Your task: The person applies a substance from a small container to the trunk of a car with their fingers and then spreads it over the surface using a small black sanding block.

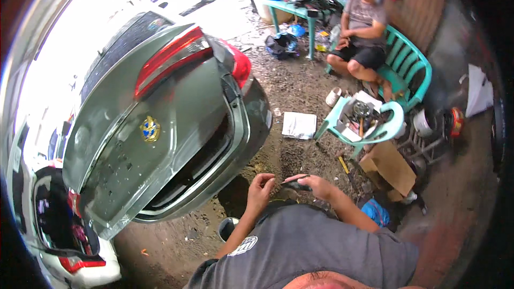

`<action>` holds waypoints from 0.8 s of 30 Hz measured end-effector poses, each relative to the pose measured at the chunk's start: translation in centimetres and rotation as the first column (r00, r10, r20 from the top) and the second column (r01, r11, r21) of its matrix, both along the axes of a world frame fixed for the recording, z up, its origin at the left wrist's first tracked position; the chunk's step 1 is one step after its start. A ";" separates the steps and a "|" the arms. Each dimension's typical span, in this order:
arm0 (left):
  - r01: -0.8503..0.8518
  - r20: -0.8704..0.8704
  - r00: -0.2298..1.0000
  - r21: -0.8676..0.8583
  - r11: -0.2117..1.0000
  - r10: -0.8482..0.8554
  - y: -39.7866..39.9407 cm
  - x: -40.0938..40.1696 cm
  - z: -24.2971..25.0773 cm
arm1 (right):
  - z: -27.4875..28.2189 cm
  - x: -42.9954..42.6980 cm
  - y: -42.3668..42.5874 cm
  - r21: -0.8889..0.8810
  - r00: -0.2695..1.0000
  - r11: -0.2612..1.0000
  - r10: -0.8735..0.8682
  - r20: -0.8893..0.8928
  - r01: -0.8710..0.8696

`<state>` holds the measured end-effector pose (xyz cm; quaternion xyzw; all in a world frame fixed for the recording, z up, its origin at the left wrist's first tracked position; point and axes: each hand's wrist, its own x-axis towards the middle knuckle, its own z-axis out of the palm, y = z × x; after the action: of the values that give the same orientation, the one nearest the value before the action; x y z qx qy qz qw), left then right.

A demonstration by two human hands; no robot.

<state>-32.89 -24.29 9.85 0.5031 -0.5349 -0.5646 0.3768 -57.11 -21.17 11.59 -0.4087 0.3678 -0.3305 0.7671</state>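
Note:
Close in front of my torso, my right hand (315,186) grips a small dark object (299,184), too small to identify. My left hand (262,188) is raised just to the left of it, fingertips bent toward the thumb; whether something thin sits between them cannot be told. Ahead and to the left stands a grey-green car with its trunk lid (180,100) partly raised. The lid carries a gold and blue emblem (150,129) and a red and clear tail light (172,62).
A person (363,28) sits on a green plastic bench (415,68). Nearer stands a green plastic chair (391,118) bearing a box of tools. A hammer (343,164), cardboard box (389,168), white packet (299,125) and bucket (228,228) are on the dirt ground.

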 end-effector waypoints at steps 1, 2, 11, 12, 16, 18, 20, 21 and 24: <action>-0.027 -0.006 1.000 -0.006 1.000 0.027 -0.7 1.1 0.5 | 0.6 0.7 -1.2 -0.006 1.000 1.000 0.027 -0.006 -0.027; -0.092 -0.038 0.995 -0.022 0.996 0.091 -1.4 2.3 1.1 | 1.3 1.6 -2.3 -0.132 0.986 0.987 0.075 -0.150 -0.096; -0.532 -0.599 0.672 0.019 0.846 0.436 -4.4 14.1 4.3 | 19.0 12.3 -14.0 -0.839 0.870 0.353 -0.117 -0.478 -0.414; -0.561 -0.564 0.698 -0.047 0.826 0.442 -4.6 14.9 4.6 | 20.5 14.2 -15.4 -0.871 0.853 0.230 -0.206 -0.480 -0.435; -0.669 -0.624 0.622 -0.112 0.734 0.472 -5.2 18.0 2.7 | 24.9 22.3 -20.2 -0.853 0.808 -0.129 -0.418 -0.415 -0.505; -0.714 -0.669 0.549 -0.064 0.697 0.501 -5.3 18.7 3.3 | 25.4 26.4 -22.9 -0.843 0.822 -0.260 -0.478 -0.311 -0.471; -0.759 -0.717 0.480 -0.051 0.649 0.506 -5.4 19.7 3.9 | 25.8 30.0 -25.2 -0.803 0.826 -0.388 -0.521 -0.214 -0.453; -0.780 -0.720 0.460 -0.049 0.623 0.519 -5.5 20.2 4.1 | 26.0 31.8 -26.1 -0.775 0.821 -0.432 -0.539 -0.188 -0.461; -0.920 -0.623 0.249 0.087 0.383 0.742 -5.9 20.1 6.2 | 26.7 34.8 -28.7 -0.773 0.807 -0.451 -0.577 -0.129 -0.446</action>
<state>-12.79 -30.20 16.03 0.4521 -0.1179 -0.3067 0.8293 -22.32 -49.84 38.25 -0.8975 0.1395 -0.3888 -0.1542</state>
